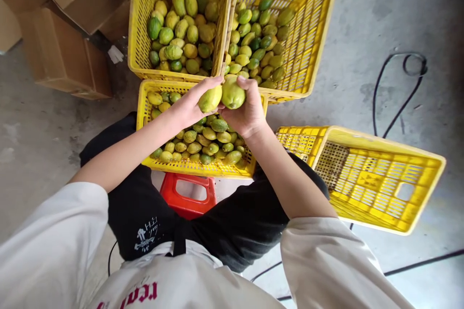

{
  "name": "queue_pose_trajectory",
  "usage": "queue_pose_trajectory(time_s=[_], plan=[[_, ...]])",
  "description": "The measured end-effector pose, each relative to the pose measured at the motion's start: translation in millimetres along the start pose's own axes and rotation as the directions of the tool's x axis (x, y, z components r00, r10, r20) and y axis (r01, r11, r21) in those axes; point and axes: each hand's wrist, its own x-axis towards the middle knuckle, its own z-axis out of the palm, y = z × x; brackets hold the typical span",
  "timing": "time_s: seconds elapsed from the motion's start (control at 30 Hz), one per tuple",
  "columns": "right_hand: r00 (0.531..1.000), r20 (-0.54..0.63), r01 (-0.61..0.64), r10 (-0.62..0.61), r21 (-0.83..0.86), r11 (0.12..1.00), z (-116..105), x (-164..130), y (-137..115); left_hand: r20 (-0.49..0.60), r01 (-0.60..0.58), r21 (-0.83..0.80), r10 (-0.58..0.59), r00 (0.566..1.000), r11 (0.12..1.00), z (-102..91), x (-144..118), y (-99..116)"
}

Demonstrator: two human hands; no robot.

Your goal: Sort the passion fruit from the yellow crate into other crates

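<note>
My left hand [190, 105] grips a yellow-green lemon-like fruit [211, 99], thumb along its top. Beside it, my right hand [249, 113] is closed round a second, rounder yellow-green fruit [233, 92], whose blunt end faces me. Both hands meet above the far side of the near yellow crate [203, 170], and the two fruits are side by side. This crate contains many yellow and green fruits [208, 133] of the same sort, partly hidden by my hands and forearms.
Two deeper yellow crates, left [136, 29] and right [311, 43], stand beyond, with similar fruits inside. Another yellow crate [380, 178] lies tipped at my right. A red stool [188, 205] is between my legs. Cardboard boxes [61, 53] are at far left; a black cable [379, 82] lies on the floor.
</note>
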Motion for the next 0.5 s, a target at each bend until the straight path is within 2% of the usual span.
queue_pose_trajectory(time_s=[0.1,0.2,0.27,0.4,0.5], plan=[[0.996,0.050,-0.075,0.075,-0.003,0.997,-5.6,8.4,6.2,-0.072,0.010,0.007,-0.009,0.997,1.000,-7.6,3.9,-3.5],[0.993,0.086,-0.088,0.083,0.050,0.995,-4.9,11.8,4.3,-0.088,0.013,-0.002,-0.013,0.996,1.000,-6.1,1.5,-0.4],[0.996,0.050,-0.079,0.075,0.081,0.994,-0.7,9.5,-2.1,-0.092,-0.004,-0.011,0.003,0.996,1.000,0.0,-3.5,5.8],[0.989,-0.114,-0.065,0.089,0.200,0.978,2.4,2.9,-21.1,-0.087,-0.023,-0.107,0.014,0.996,0.994,12.9,-15.7,25.3],[0.984,-0.141,-0.061,0.108,0.303,0.951,-3.0,1.4,-31.5,-0.116,-0.008,-0.165,-0.011,0.993,0.986,16.0,-19.8,38.6]])
